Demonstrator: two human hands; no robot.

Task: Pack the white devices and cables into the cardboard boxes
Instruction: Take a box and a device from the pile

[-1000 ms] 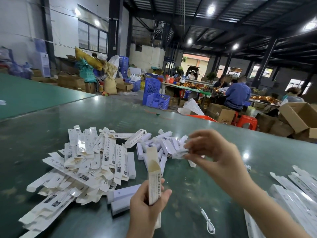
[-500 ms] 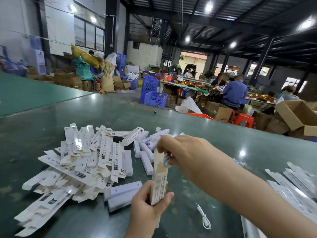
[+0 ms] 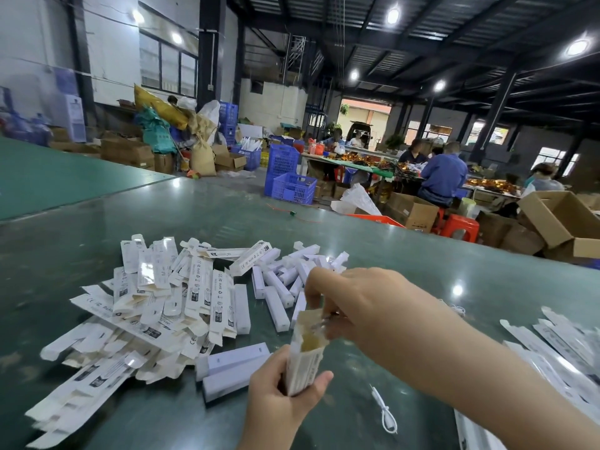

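Head view: my left hand (image 3: 279, 394) grips a narrow white carton (image 3: 305, 355) near its lower end, thumb on the right face and fingers curled round the left, holding it upright with its open mouth tilted a little to the right. My right hand (image 3: 367, 306) reaches in from the right, fingers curled at that mouth and pinching something small and shiny at the opening; what it is I cannot make out, since my fingers hide most of it.

Just left of the held carton, two closed white boxes (image 3: 233, 368) lie side by side on the green table (image 3: 422, 274). Farther left spreads a big heap of flat unfolded cartons (image 3: 146, 313) with printed labels, reaching the near left edge. Beyond my right hand, a looser pile of small white stick-shaped devices (image 3: 279, 284) lies toward the far side. A single white cable (image 3: 384, 414) lies on the table near me, right of my left hand and apart from it. More flat cartons (image 3: 565, 349) fan out along the right edge.

Past the table, blue plastic crates (image 3: 289, 180) stand on the floor, open brown cardboard boxes (image 3: 561, 219) sit at far right, and people sit working at a long table (image 3: 354, 165).
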